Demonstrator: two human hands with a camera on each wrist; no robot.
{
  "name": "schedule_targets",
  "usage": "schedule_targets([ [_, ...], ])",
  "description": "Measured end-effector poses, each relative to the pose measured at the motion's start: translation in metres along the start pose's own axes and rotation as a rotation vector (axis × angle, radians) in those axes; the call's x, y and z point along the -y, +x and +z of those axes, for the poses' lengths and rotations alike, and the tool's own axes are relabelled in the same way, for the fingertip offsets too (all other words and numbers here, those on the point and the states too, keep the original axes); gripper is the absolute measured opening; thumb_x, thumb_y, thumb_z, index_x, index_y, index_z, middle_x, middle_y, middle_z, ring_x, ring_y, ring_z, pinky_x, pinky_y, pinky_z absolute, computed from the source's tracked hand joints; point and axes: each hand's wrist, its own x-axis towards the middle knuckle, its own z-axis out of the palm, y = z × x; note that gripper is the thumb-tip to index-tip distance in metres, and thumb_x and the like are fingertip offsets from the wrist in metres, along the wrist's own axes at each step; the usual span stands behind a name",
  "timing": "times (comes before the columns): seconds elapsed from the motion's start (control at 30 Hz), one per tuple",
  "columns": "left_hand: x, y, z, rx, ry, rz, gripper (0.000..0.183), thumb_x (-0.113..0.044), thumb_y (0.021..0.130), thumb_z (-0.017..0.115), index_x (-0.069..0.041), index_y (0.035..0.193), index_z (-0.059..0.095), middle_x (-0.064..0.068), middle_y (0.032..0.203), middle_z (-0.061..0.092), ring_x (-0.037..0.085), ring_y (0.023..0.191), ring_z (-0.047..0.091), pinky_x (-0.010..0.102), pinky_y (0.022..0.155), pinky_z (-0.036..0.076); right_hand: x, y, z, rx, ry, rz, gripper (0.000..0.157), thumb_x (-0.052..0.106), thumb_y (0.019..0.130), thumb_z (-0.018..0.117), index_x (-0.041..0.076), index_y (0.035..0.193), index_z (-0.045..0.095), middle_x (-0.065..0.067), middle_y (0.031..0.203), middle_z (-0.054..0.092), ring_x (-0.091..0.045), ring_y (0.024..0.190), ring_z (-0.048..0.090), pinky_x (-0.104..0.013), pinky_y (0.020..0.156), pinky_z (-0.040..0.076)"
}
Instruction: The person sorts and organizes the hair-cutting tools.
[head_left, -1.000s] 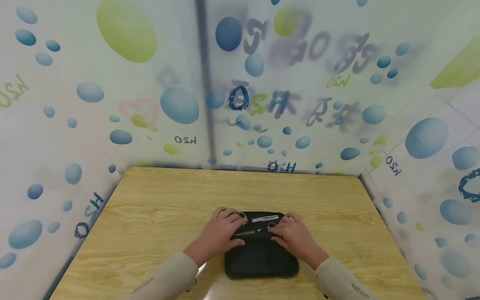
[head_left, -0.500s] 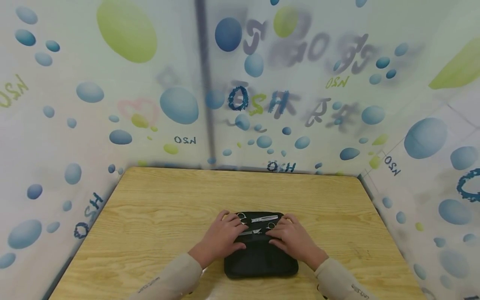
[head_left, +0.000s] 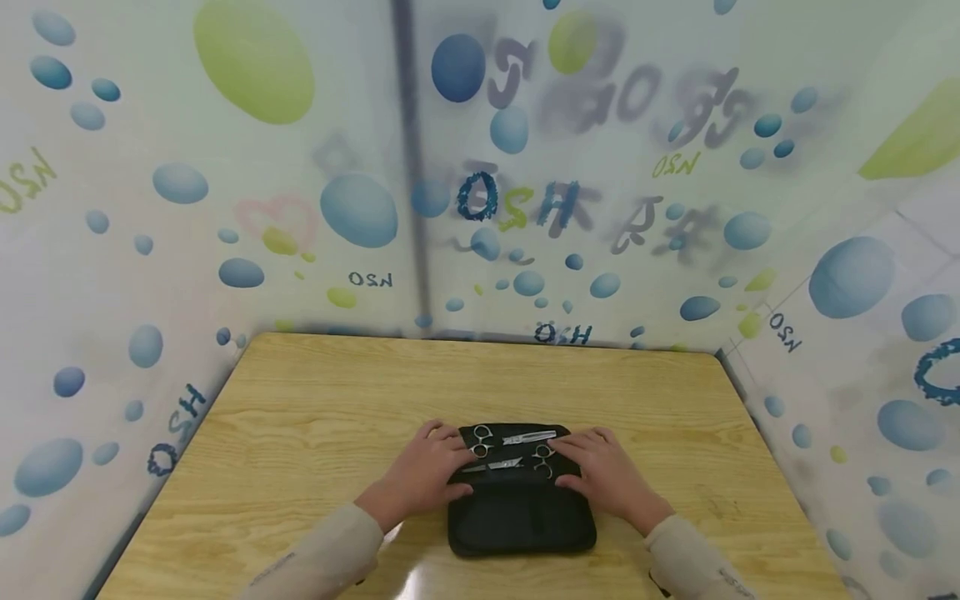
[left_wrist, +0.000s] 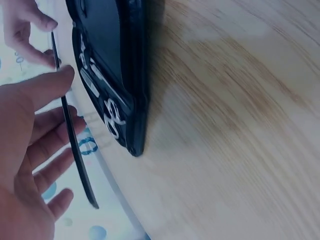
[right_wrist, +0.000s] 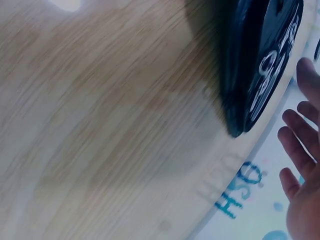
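Observation:
A black zip-up case (head_left: 521, 525) lies unfolded on the wooden table. Two pairs of silver scissors, one upper (head_left: 529, 437) and one lower (head_left: 501, 464), show in its far half, finger rings at opposite ends. My left hand (head_left: 427, 467) is at the case's left edge, thumb toward me. In the left wrist view a thin black strip (left_wrist: 80, 160) runs between that hand's thumb and fingers; I cannot tell whether they pinch it. My right hand (head_left: 603, 475) is at the right edge, its fingers spread and loosely bent beside the case (right_wrist: 240, 75) in the right wrist view.
The pale wooden table (head_left: 337, 392) extends around the case on all sides. Walls (head_left: 637, 125) covered with blue and green drops and lettering stand along its back and sides.
Both hands covered parts of the scissors before. Now they have drawn apart toward the case's sides, leaving the finger rings in sight. The case stays in place.

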Motion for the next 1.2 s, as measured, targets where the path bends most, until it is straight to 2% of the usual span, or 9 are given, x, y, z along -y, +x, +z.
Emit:
schedule_targets([
  [0.1,0.007,-0.006,-0.003,0.021,-0.025,0.026,0.038,-0.05,0.081,0.073,-0.024,0.109,0.072,-0.007,0.103,0.07,0.018,0.111,0.058,0.043,0.103,0.042,-0.009,-0.006,-0.001,0.026,0.008,0.024,0.064,0.045,0.077,0.077,0.017,0.132,0.061,-0.002,0.127,0.066,-0.022,0.113,0.061,-0.05,0.101,0.041],
  [0.23,0.012,-0.013,-0.006,0.041,-0.045,0.059,0.039,-0.048,0.079,0.076,-0.025,0.11,0.073,-0.009,0.103,0.07,0.017,0.112,0.058,0.041,0.103,0.042,-0.019,-0.014,-0.003,0.093,0.082,0.032,0.079,0.05,0.071,0.079,0.014,0.137,0.056,-0.005,0.134,0.061,-0.025,0.118,0.058,-0.053,0.103,0.039],
  [0.33,0.013,-0.016,-0.008,0.058,-0.041,0.091,0.04,-0.049,0.078,0.076,-0.026,0.111,0.073,-0.009,0.104,0.07,0.017,0.113,0.058,0.04,0.103,0.041,-0.024,-0.021,-0.003,0.156,0.127,0.039,0.089,0.058,0.068,0.077,0.013,0.14,0.053,-0.005,0.14,0.057,-0.025,0.123,0.055,-0.054,0.105,0.037],
  [0.47,0.011,-0.018,-0.009,0.077,-0.032,0.114,0.042,-0.049,0.077,0.076,-0.026,0.111,0.074,-0.009,0.101,0.07,0.018,0.114,0.058,0.04,0.102,0.042,-0.029,-0.03,-0.001,0.198,0.154,0.036,0.098,0.067,0.065,0.073,0.012,0.143,0.05,-0.003,0.145,0.053,-0.024,0.128,0.052,-0.055,0.105,0.034],
  [0.7,0.007,-0.02,-0.005,0.12,-0.054,0.093,0.041,-0.05,0.079,0.074,-0.026,0.112,0.074,-0.008,0.102,0.07,0.018,0.112,0.058,0.041,0.103,0.042,-0.029,-0.042,0.007,0.225,0.193,0.02,0.11,0.076,0.06,0.068,0.013,0.147,0.044,-0.003,0.151,0.046,-0.027,0.137,0.044,-0.057,0.108,0.03],
  [0.97,0.002,-0.025,0.002,0.11,-0.07,0.074,0.041,-0.052,0.08,0.072,-0.026,0.111,0.074,-0.008,0.103,0.07,0.017,0.11,0.058,0.04,0.104,0.041,-0.024,-0.048,0.019,0.252,0.176,-0.002,0.118,0.079,0.056,0.067,0.01,0.149,0.041,-0.005,0.156,0.039,-0.031,0.142,0.038,-0.056,0.112,0.024],
  [1.2,0.0,-0.024,0.002,0.11,-0.09,0.067,0.039,-0.05,0.081,0.072,-0.024,0.111,0.074,-0.007,0.103,0.07,0.018,0.11,0.058,0.042,0.104,0.042,-0.021,-0.05,0.023,0.197,0.105,-0.019,0.119,0.083,0.056,0.062,0.01,0.148,0.042,-0.004,0.154,0.042,-0.028,0.139,0.042,-0.054,0.112,0.023],
])
